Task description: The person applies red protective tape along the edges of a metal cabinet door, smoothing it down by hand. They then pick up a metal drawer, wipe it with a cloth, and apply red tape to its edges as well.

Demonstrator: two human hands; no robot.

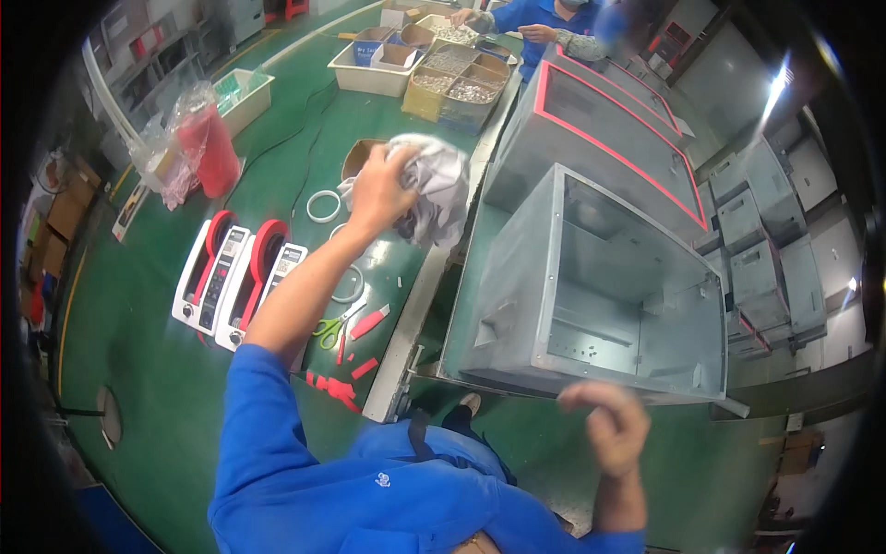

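My left hand (383,189) is closed on a crumpled grey-white rag (436,180), lifted over the right edge of the green-topped table (277,175). Partly behind the hand and rag is a small cardboard box (358,159). On the right stands a grey metal cabinet (513,319) with its framed opening facing up and a glossy hollow inside. My right hand (611,427) hangs at the cabinet's near side, apart from it as far as I can tell. Its fingers are loosely bent and spread, slightly blurred, with nothing in them.
Two white tape dispensers (210,277) with red rolls stand left of my arm. Green-handled scissors (328,331), a red-handled cutter (371,321) and red strips (334,388) lie nearby. Beyond are bins of small parts (452,83), a co-worker (544,23) and red-edged cabinets (618,129).
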